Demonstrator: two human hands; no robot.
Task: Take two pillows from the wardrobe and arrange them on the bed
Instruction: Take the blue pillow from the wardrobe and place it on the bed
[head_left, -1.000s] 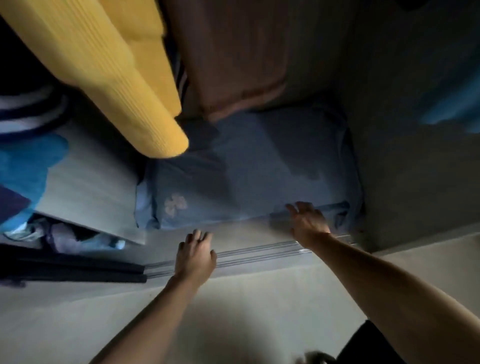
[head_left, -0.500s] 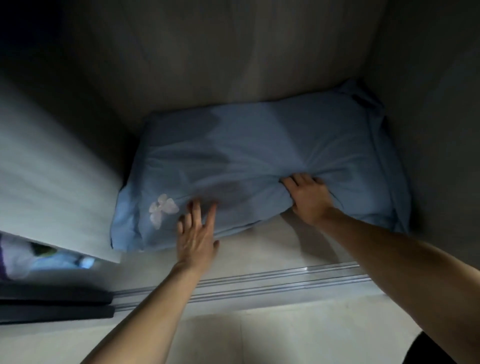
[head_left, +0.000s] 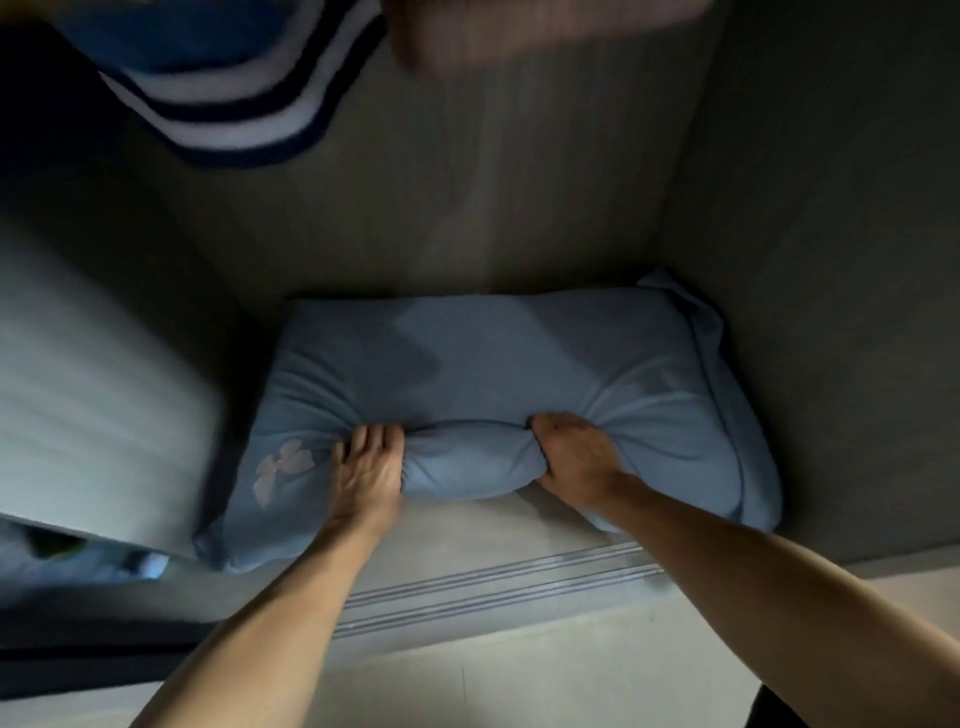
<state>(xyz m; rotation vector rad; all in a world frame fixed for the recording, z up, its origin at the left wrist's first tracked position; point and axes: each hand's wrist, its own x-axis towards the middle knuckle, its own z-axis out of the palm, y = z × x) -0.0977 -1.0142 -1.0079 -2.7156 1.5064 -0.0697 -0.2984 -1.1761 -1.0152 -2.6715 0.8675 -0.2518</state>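
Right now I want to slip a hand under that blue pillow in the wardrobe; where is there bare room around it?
Bare wardrobe floor shows along the soft blue fabric pillow's near edge, between both forearms, bordered by the metal sliding-door track. It is crowded elsewhere: the pillow's right end presses the side wall, its far edge meets the back panel, and the left hand and right hand clutch its front.

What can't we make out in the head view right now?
- Fingertips of the left hand and right hand: buried in folds of the blue pillow.
- A second pillow: none visible; anything beneath the blue one is hidden.
- Striped garment and brown garment: motion-blurred, cut by the top edge.
- Items at lower left: blurred, behind the wardrobe panel.
- The bed: out of frame.
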